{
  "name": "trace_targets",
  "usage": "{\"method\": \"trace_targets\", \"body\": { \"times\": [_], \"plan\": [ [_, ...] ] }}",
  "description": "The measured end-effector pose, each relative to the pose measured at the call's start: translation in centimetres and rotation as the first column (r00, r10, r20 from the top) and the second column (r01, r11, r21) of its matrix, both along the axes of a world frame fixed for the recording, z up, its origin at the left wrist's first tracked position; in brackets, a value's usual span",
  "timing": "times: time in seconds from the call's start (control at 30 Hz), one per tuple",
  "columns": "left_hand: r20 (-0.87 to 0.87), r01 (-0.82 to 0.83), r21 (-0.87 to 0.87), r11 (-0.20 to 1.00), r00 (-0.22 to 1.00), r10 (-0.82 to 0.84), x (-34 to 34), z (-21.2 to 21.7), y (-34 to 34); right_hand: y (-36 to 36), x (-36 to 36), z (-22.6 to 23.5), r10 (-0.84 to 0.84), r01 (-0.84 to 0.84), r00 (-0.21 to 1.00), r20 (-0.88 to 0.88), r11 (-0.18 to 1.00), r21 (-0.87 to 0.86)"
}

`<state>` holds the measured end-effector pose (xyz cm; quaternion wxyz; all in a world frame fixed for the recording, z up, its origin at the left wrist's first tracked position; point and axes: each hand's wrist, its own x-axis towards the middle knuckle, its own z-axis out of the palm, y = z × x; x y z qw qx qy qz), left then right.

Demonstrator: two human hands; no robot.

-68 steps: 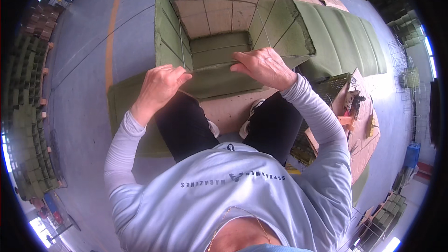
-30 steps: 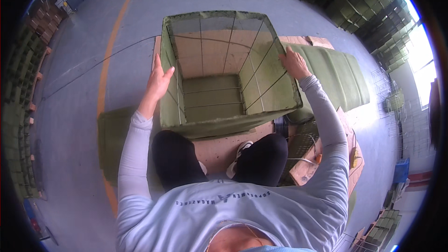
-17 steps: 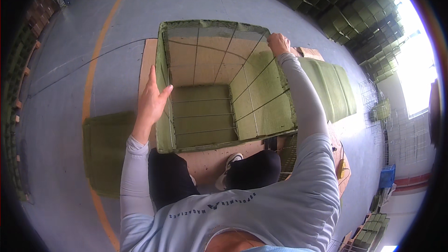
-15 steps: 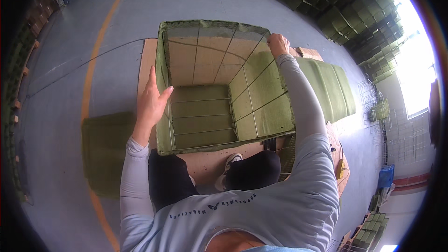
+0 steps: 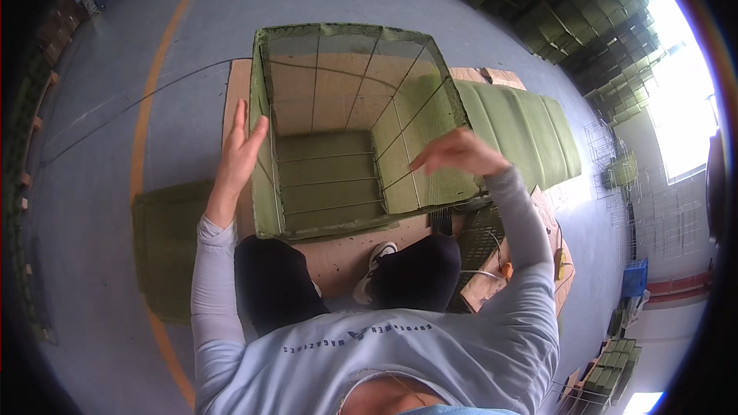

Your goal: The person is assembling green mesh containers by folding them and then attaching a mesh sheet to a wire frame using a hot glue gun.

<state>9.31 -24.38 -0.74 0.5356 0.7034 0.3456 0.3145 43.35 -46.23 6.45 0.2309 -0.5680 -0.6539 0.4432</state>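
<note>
In front of me stands an open-topped box (image 5: 266,192) of green mesh cloth over a wire frame, with wires crossing its walls and floor. My left hand (image 5: 241,155) lies against the outer left wall, its fingers stretched and the thumb raised by the rim. My right hand (image 5: 461,154) hovers at the right rim, fingers loosely extended inward over the box. Nothing shows in that hand; whether its fingertips touch the wall wire I cannot tell. Beyond the right side lies a ribbed green cloth-covered piece (image 5: 523,132).
Cardboard (image 5: 338,270) lies under the box. A flat green panel (image 5: 171,250) is on the floor at left. A dark slatted crate (image 5: 480,250) and a cable stand near my right knee. Stacked green boxes (image 5: 530,0) fill the far right; wire frames (image 5: 611,146) lean beyond.
My right hand has left the far right corner and come nearer, to the right rim. The box has shifted slightly left and away. My left hand stays at its left side.
</note>
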Motion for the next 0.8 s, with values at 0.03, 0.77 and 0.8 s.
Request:
{"method": "trace_targets", "body": {
  "times": [0.03, 0.77, 0.8],
  "plan": [
    [0.106, 0.005, -0.070, 0.998, 0.994, 0.002, -0.4, 0.0, -0.1, -2.0, 1.3, 1.1, -0.165, 0.181, 0.969, -0.182, 0.981, 0.074],
    [-0.364, 0.224, 0.808, 0.544, 0.917, 0.163, 26.2, 3.5, 10.5, 3.8, 9.3, -6.6, -0.738, 0.586, 0.581, 0.343, 0.672, 0.453],
    [-0.386, 0.234, 0.808, 0.541, 0.903, 0.186, 27.3, 3.1, 10.0, 3.7, 9.1, -6.5, -0.752, 0.593, 0.573, 0.326, 0.655, 0.468]
  ]
}}
